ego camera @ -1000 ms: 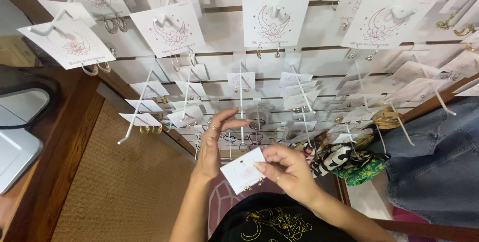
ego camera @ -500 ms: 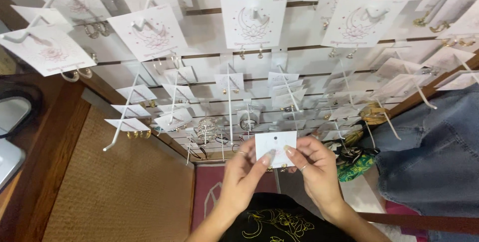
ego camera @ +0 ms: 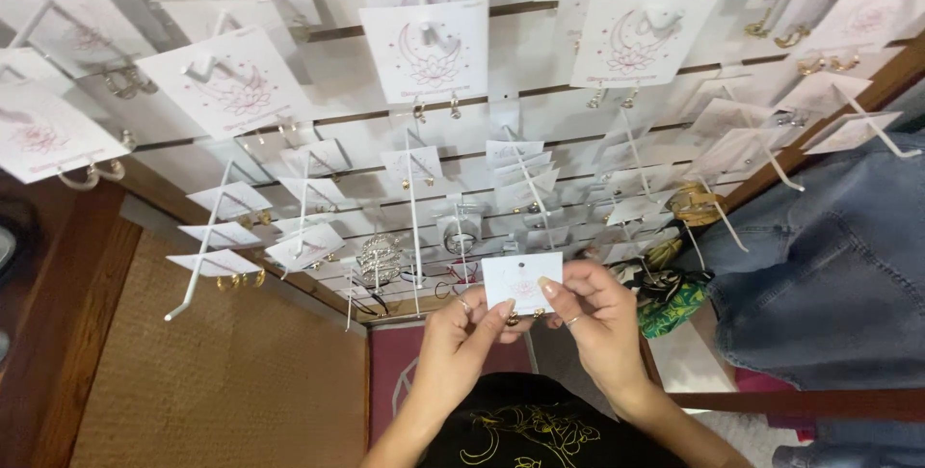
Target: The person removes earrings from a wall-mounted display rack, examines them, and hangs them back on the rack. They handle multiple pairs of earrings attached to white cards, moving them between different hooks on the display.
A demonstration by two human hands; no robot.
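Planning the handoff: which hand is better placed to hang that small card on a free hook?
Right, probably. The right hand pinches the white card along its side edge with fingers on its face; the left hand only touches its bottom corner.

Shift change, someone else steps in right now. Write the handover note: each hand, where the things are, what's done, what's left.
Left hand: fingertips pinch the lower left edge of the white earring card.
Right hand: thumb and fingers grip the card's right side.
Card: held up level before the slatted display wall, off any hook; small gold earrings seem to hang at its lower edge.
Wall: white hooks carry many similar cards.
Done: the card is in hand.
Left: it is not yet on a hook.
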